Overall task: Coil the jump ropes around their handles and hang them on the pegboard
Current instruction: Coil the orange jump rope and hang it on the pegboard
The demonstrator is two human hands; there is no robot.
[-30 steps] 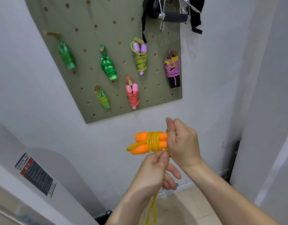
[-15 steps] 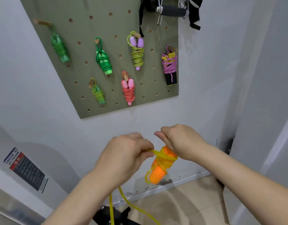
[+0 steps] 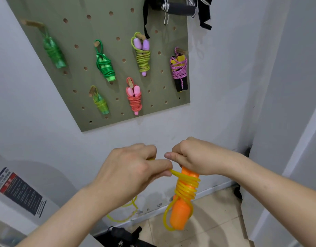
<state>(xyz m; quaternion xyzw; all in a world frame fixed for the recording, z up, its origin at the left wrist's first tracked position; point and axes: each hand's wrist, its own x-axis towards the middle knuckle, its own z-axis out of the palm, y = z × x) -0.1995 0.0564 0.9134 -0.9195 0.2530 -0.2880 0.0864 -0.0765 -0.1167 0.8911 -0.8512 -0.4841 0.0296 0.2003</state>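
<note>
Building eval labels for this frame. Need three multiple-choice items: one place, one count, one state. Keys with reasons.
1. Where are the orange handles?
A. Hung on a peg.
B. In the right hand, below the pegboard.
C. On the floor.

2. How many coiled ropes hang on the pegboard?
A. Four.
B. Six.
C. Eight.

3. The yellow rope is:
A. Fully wound.
B. Partly wound, the left hand pinching the free length.
C. Not wound.

Key: 1 B, the right hand grips their top end; 2 B, six can be counted; 3 B, coils ring the handles while loose rope trails below the left hand.
</note>
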